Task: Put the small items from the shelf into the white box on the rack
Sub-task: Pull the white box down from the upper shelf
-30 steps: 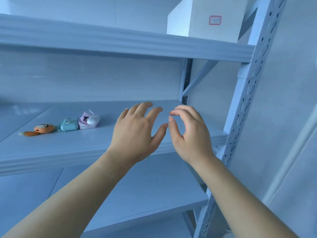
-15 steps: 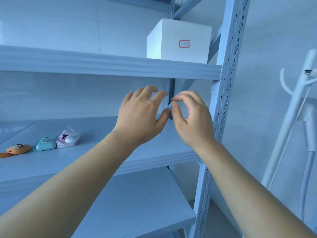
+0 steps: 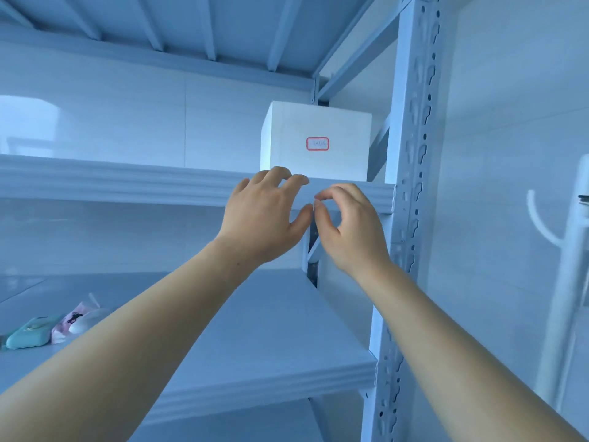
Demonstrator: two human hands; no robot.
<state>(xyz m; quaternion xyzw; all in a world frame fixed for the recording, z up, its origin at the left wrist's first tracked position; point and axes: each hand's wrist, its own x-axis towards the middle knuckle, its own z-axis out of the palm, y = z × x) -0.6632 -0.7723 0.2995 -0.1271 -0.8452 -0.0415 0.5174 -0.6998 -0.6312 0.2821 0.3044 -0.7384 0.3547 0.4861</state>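
Down at the far left of the lower shelf [image 3: 255, 330] there's a teal item [image 3: 27, 334], a pink packet [image 3: 75, 319] and a white rounded thing [image 3: 90, 320] huddled together, partly hidden by the forearm. Both hands are up in front of the upper shelf [image 3: 127, 183] edge, left hand [image 3: 264, 218] spread and empty, right hand [image 3: 352, 231] loosely curled with nothing in it, thumbs nearly meeting. The white box [image 3: 315, 140] with a red-bordered label [image 3: 317, 143] sits on that upper shelf just above them, beside the rack post [image 3: 411, 154].

A white box [image 3: 315, 141] with a red-bordered label is sitting upright on the upper shelf [image 3: 127, 183]; small items [image 3: 51, 327] are lying on the middle shelf [image 3: 271, 339].
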